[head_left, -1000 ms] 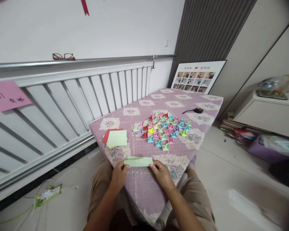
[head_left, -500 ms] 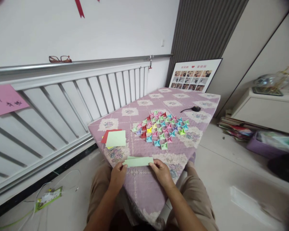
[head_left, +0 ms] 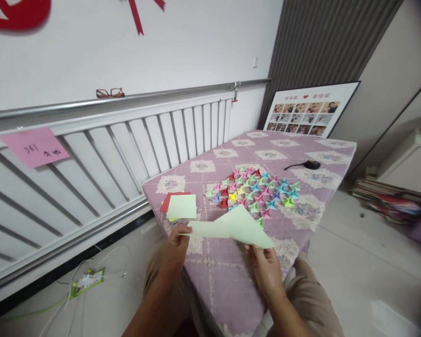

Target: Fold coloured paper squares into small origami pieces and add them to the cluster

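A pale green sheet of paper (head_left: 243,223) is stretched between my hands above the near part of the table. Its left part is a narrow folded strip, while the right part fans out wide. My left hand (head_left: 177,243) pinches the strip's left end. At the lower right corner, the fingers of my right hand (head_left: 265,267) grip the sheet from below. Just beyond it stand rows of small folded paper pieces (head_left: 254,188) in several colours; the sheet hides some of the nearest ones. Left of them lies a stack of coloured paper squares (head_left: 182,207), pale green on top.
A purple flowered cloth (head_left: 224,281) covers the table. On its far right lies a black object with a strap (head_left: 311,164). A white radiator (head_left: 154,135) runs along the left, with glasses (head_left: 110,93) on the pipe above. A photo board (head_left: 308,110) leans behind the table.
The green paper was a narrow folded strip held level; its right part is now spread open. My right hand has moved right and turned. The camera view has shifted left.
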Available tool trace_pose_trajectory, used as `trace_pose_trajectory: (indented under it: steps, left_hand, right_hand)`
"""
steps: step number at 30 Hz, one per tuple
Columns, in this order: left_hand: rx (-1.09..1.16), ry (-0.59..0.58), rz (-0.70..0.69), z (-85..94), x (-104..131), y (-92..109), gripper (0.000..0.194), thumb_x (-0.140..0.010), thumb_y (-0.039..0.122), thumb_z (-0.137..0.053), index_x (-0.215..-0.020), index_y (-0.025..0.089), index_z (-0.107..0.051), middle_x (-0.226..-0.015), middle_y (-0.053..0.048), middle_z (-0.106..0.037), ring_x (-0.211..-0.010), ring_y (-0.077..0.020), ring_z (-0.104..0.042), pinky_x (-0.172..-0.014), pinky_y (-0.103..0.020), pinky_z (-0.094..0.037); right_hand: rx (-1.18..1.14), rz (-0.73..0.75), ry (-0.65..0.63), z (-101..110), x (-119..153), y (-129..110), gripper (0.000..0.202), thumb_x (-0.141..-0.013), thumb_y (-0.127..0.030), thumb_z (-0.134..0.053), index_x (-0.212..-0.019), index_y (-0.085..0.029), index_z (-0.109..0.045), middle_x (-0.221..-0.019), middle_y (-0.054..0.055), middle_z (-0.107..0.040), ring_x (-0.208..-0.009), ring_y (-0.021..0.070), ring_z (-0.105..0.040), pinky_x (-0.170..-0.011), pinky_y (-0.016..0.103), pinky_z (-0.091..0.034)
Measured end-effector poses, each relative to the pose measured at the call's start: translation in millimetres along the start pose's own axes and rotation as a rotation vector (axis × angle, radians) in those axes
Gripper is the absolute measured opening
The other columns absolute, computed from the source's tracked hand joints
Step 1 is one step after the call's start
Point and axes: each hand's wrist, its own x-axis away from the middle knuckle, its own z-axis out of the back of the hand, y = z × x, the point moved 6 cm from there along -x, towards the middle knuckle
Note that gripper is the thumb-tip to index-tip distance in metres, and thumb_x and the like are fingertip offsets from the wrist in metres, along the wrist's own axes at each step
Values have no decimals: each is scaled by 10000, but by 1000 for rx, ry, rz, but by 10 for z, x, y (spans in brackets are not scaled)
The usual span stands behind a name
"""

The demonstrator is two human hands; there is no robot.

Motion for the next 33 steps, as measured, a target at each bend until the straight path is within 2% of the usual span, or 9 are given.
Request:
trace_pose_trajectory:
  steps: [4, 8, 14, 19, 22, 25, 27, 29, 33]
  left_hand:
    - [36, 55, -138, 134, -403, 164, 104, -728, 202, -572, -826, 190, -606, -1030, -52, -680, -1008, -194, -612, -904, -339, -460]
    - [-9, 65, -251, 245, -870, 145, 141, -687, 149, -532, -807, 186, -596, -1054, -60, -667, -1013, -208, -610, -895, -355, -470]
    - [-148, -33, -243, 282, -1410, -347, 204, -629, 123, -501, -813, 178, -570, -1083, -87, -656, -1025, -224, -620, -849, -353, -506]
    - [-292, -48, -218, 413, -1534, -682, 227, -593, 63, -497, -748, 184, -612, -1026, -71, -665, -1006, -227, -612, -926, -416, -476]
    - [-381, -8, -228, 545, -1447, -688, 348, -595, 29, -496, -862, 188, -653, -1124, -86, -630, -1140, -260, -529, -1056, -488, -352]
    - [-534, 34, -283, 538, -1165, -579, 466, -634, 22, -483, -1043, 181, -639, -1273, -111, -548, -1261, -285, -419, -1108, -509, -261]
    - [-627, -39, -364, 353, -859, -475, 475, -690, 35, -450, -1114, 170, -615, -1261, -117, -551, -1223, -261, -455, -1085, -475, -318]
    - [-641, -228, -431, 44, -495, -393, 484, -713, 76, -474, -1170, 185, -588, -1256, -103, -559, -1205, -250, -469, -1076, -465, -336]
    - [-578, -419, -387, -449, 85, -323, 572, -684, 104, -544, -1249, 194, -537, -1289, -99, -537, -1219, -254, -453, -1076, -457, -328]
  right_hand:
    - [-3, -20, 13, 22, -25, 30, 418, -630, -442, -760, -947, -205, -626, -783, -4, -702, -695, 143, -644, -676, 254, -521]
    - [98, -8, -36, -10, -19, -6, 378, -634, -482, -749, -850, -192, -641, -767, 25, -710, -724, 177, -656, -699, 284, -526]
    - [138, -3, -96, -53, -19, -22, 382, -641, -488, -754, -864, -200, -637, -789, 22, -705, -777, 181, -646, -760, 289, -514]
    - [212, 30, -149, -60, -27, -18, 369, -680, -487, -729, -888, -194, -647, -792, 28, -698, -767, 176, -627, -761, 284, -495]
    - [264, 66, -174, -77, -25, -53, 342, -708, -485, -706, -882, -197, -646, -787, 29, -692, -761, 175, -617, -761, 285, -486]
    - [302, 107, -207, -132, -1, -115, 303, -719, -477, -692, -834, -201, -641, -854, 43, -689, -794, 181, -615, -776, 293, -483]
    - [312, 145, -226, -181, 30, -167, 285, -709, -468, -697, -796, -204, -632, -916, 56, -685, -856, 197, -618, -809, 308, -482]
    - [318, 184, -248, -234, 72, -214, 271, -698, -456, -700, -774, -207, -623, -931, 60, -681, -909, 212, -617, -848, 329, -477]
    - [371, 225, -335, -337, 183, -244, 236, -704, -426, -669, -756, -203, -608, -893, 58, -671, -885, 207, -616, -832, 330, -482]
